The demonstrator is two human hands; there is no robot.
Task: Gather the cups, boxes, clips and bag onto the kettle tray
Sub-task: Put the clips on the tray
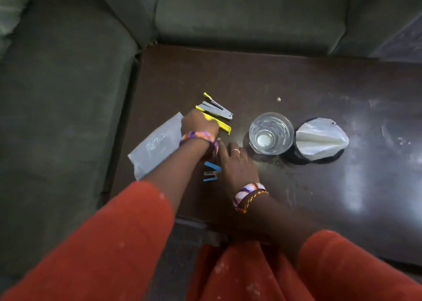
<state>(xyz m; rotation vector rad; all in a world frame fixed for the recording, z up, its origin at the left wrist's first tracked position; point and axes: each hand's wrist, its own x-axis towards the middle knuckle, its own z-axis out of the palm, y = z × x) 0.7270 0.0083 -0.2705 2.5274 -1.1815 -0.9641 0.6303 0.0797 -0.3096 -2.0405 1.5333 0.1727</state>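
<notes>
Left fingers [206, 123] curled around a yellow clip [219, 123]; right fingers [225, 149] flat, empty, beside blue clip [212, 166].

A green sofa [68, 95] wraps the dark table [296, 83].

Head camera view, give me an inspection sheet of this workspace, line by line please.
Surface: dark glossy table, smudged, small crumb.
Job's things: yellow clips, blue clip, clear bag overhanging the left edge, glass cup upright, black cup with white liner.
Kettle tray: nothing seen.
Clutter: nothing seen beyond the crumb.
Grippers: left hand on a yellow clip, grip unclear; right hand flat, open, beside the blue clip.
Cables: nothing seen.
Surroundings: grey-green sofa left and behind.
</notes>
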